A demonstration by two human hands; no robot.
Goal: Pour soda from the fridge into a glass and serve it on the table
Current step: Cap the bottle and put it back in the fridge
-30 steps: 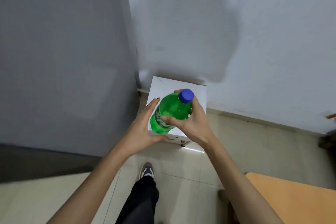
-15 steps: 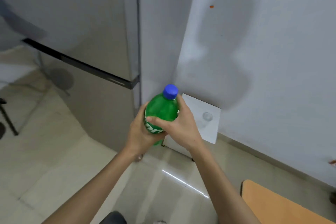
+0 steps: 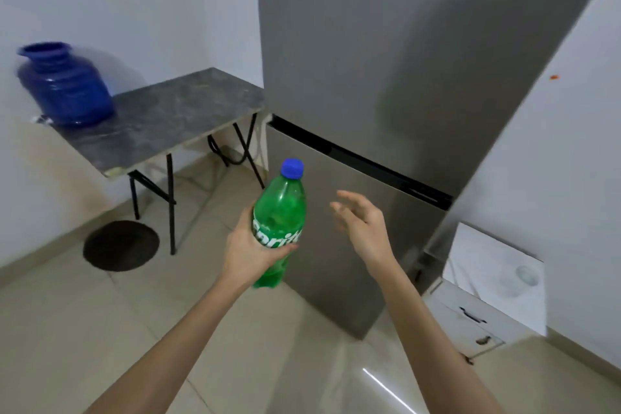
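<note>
A green soda bottle (image 3: pixel 280 212) with a blue cap stands upright in my left hand (image 3: pixel 247 252), which grips it around the label. My right hand (image 3: pixel 361 218) is off the bottle, a short way to its right, fingers spread and empty. Both hands are in front of the grey two-door fridge (image 3: pixel 386 77), whose doors are shut. A clear glass (image 3: pixel 526 274) stands on a small white cabinet (image 3: pixel 484 309) to the right of the fridge.
A dark stone-topped folding table (image 3: pixel 161 118) stands left of the fridge with a blue pot (image 3: pixel 65 84) on it. A round dark mat (image 3: pixel 121 245) lies on the tiled floor under the table. White walls close in behind and on the right.
My right hand has let go of the bottle and moved right, opening. My view has swung left, bringing the fridge front, table and blue pot into sight.
</note>
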